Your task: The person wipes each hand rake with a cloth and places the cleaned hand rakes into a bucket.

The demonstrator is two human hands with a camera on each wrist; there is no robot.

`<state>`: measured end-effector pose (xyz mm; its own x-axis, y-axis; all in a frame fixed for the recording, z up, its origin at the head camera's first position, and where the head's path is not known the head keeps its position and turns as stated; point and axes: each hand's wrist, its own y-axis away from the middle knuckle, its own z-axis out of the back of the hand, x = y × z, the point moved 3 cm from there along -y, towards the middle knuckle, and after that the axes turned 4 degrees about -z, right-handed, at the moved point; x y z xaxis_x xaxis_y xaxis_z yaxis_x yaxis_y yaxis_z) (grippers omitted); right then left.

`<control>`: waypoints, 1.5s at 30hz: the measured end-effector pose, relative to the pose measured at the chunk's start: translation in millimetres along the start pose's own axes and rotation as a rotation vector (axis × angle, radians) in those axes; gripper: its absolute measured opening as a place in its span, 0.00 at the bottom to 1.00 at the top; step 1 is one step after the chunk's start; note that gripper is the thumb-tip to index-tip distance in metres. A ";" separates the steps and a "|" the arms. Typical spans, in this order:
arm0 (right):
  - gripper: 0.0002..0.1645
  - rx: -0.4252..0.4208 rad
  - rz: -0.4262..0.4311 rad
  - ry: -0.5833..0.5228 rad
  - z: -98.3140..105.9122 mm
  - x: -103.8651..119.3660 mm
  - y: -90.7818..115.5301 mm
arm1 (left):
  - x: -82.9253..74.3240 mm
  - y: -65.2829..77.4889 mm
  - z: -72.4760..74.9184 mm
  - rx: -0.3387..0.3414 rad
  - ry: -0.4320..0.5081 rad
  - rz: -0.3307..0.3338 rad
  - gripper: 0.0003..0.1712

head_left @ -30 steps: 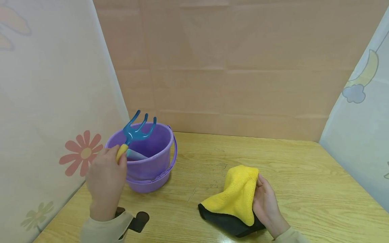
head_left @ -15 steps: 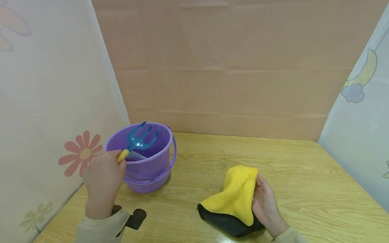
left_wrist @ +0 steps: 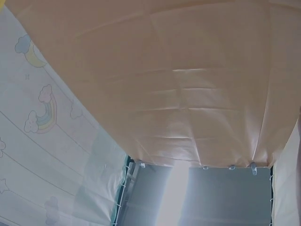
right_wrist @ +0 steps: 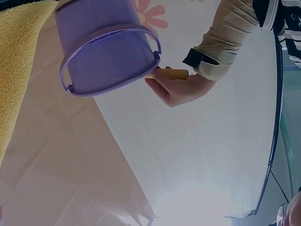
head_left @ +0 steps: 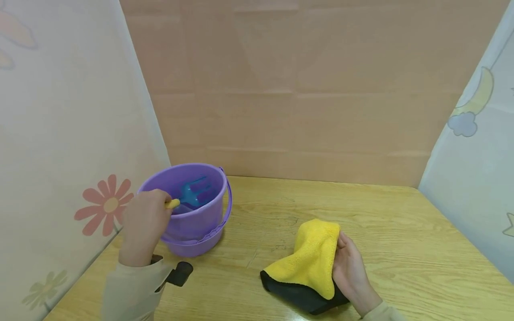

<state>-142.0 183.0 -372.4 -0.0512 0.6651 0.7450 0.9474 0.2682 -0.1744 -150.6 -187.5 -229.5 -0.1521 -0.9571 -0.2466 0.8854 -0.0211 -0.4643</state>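
Observation:
My left hand [head_left: 144, 218] grips the yellow handle [head_left: 172, 203] of a blue three-pronged hand rake [head_left: 189, 195] at the near rim of a purple bucket [head_left: 196, 223]. The rake's tines lean inside the bucket, under the rim. From the right wrist view, the same hand holds that handle [right_wrist: 174, 74] beside the bucket [right_wrist: 103, 52]. My right hand [head_left: 351, 265] holds the raised edge of a plush yellow cloth [head_left: 315, 258] with a black underside, its thumb hidden by the cloth. The left wrist view shows neither the hand nor the rake clearly.
A wooden table [head_left: 249, 294] carries the bucket and cloth. Behind it hangs a tan backdrop [head_left: 297, 89]; white printed sheets stand at left [head_left: 80, 111] and right [head_left: 482, 187]. The bucket's purple handle [head_left: 230, 200] hangs down its right side.
My left hand has tipped the rake forward and down, so its tines went from above the rim to inside the bucket. The right hand and the cloth stay almost still.

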 end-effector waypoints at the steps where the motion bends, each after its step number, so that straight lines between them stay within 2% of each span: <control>1: 0.22 -0.003 0.002 0.000 -0.1 0.0 0.3 | -0.9 -3.0 -0.2 -0.003 -0.014 -0.031 0.11; 6: 0.20 -0.010 -0.018 0.003 -1.0 -0.8 2.2 | -5.4 -14.2 -6.4 0.008 -0.098 -0.149 0.21; 10: 0.17 -0.062 -0.052 0.082 -1.4 -1.6 3.9 | -5.7 -20.3 -15.6 0.008 -0.103 -0.182 0.24; 15: 0.12 -0.205 -0.066 0.218 -0.8 -3.6 2.4 | -2.7 -27.5 -27.4 0.039 -0.134 -0.196 0.19; 18: 0.06 -0.314 -0.105 0.292 1.1 -5.9 2.5 | -3.1 -32.2 -32.9 0.071 -0.147 -0.193 0.14; 20: 0.04 -0.352 -0.149 0.322 2.2 -7.5 2.8 | -4.3 -35.0 -36.3 0.099 -0.152 -0.198 0.11; 25: 0.08 -0.324 -0.235 0.342 4.2 -9.2 3.6 | -5.8 -40.1 -42.2 0.190 -0.123 -0.189 0.10; 32: 0.08 -0.310 -0.232 0.332 3.9 -6.4 5.8 | -4.1 -47.8 -48.3 0.321 -0.014 -0.160 0.05; 39: 0.09 -0.378 -0.215 0.352 1.2 -5.7 7.5 | 0.2 -51.5 -52.5 0.370 0.061 -0.112 0.07; 42: 0.10 -0.371 -0.201 0.331 2.3 -3.7 8.0 | 1.9 -52.7 -52.9 0.406 0.078 -0.075 0.07; 45: 0.08 -0.315 -0.181 0.264 3.3 2.7 9.0 | 4.5 -54.2 -54.6 0.415 0.090 -0.040 0.08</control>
<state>-134.7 189.5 -374.2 -0.1818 0.4151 0.8914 0.9826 0.1114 0.1485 -223.2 -175.0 -251.9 -0.2114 -0.9246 -0.3170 0.9769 -0.1897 -0.0982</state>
